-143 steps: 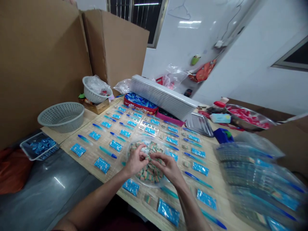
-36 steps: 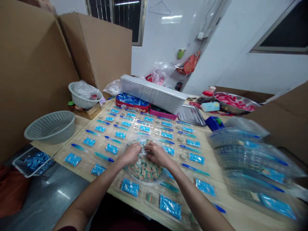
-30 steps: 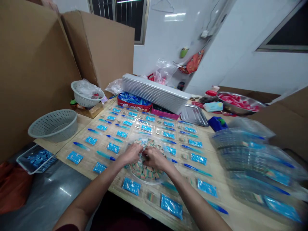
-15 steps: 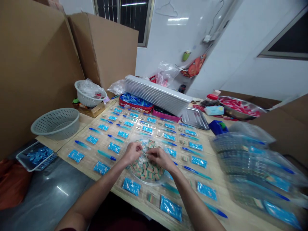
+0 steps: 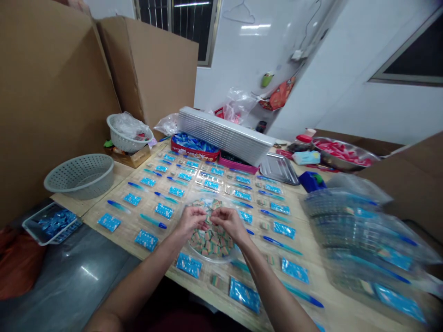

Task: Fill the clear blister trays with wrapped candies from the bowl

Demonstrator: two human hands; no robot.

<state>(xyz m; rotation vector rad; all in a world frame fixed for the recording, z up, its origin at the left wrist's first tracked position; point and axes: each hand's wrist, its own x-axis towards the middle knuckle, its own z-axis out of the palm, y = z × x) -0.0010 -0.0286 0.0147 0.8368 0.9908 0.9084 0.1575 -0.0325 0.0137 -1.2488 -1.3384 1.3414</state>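
Just beneath both grips, a shallow round clear-plastic dish (image 5: 212, 259) is sitting on the worktop, carrying a heap of small striped green-and-orange cubes (image 5: 210, 242). The left grip (image 5: 191, 220) and the right grip (image 5: 229, 221) are hovering over the heap, both half-curled, with their fingertips (image 5: 207, 215) almost meeting. Whether they are pinching a cube is hidden from where I'm standing.

Close around the grips, flat blue foil packets (image 5: 164, 210) and slim blue-tipped plastic sticks (image 5: 152, 221) are lying in tight rows on the woven-mat worktop (image 5: 334, 299). Off to the right of the right grip, a slumping stack of clear bagged packs (image 5: 363, 240) is crowding the edge.

The main risk seems to be a cube slipping from the fingers and bouncing into those rows. A forearm brushing past could also nudge a packet or stick out of line, and a careless knock on the dish rim might tip cubes out.

Compared with the earlier shots, the view is sitting level rather than tilted, and the right grip is riding slightly higher above the heap.
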